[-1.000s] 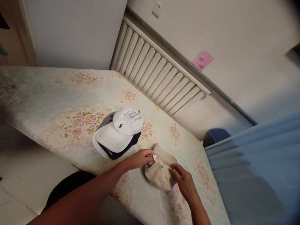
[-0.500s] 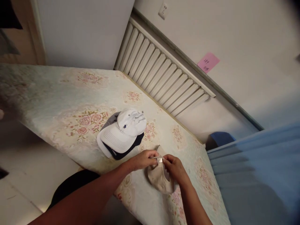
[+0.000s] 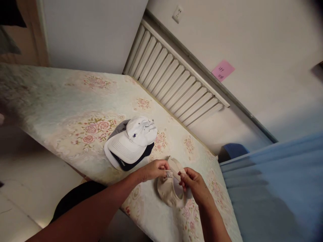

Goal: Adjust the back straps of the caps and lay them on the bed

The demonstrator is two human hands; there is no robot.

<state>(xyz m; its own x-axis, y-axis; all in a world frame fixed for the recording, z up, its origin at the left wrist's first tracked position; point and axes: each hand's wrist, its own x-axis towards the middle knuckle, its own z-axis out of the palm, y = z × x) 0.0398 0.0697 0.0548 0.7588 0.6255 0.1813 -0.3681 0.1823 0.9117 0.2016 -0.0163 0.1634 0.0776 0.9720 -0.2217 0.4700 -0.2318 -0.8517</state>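
A beige cap (image 3: 168, 193) rests on the flowered tablecloth (image 3: 148, 215), its back opening towards me. My left hand (image 3: 156, 169) pinches the cap's rear strap beside a small metal buckle (image 3: 169, 174). On the other side of the opening, my right hand (image 3: 192, 181) grips the strap's end between thumb and fingers. The strap stretches between the two hands. Left of them lies a stack of caps, topped by a white cap (image 3: 133, 139) with a small dark logo. Dark, grey and white caps show partly beneath it.
A white radiator (image 3: 174, 74) runs along the wall behind the table. A pink note (image 3: 223, 70) is stuck on the wall, with a socket (image 3: 178, 14) above. A blue curtain (image 3: 275, 188) hangs on the right. A round black shape (image 3: 78, 198) sits by the table's near edge.
My right hand has moved right, away from my left, drawing the strap's end out from the buckle. My left hand stays almost in place. The stack of caps has not moved.
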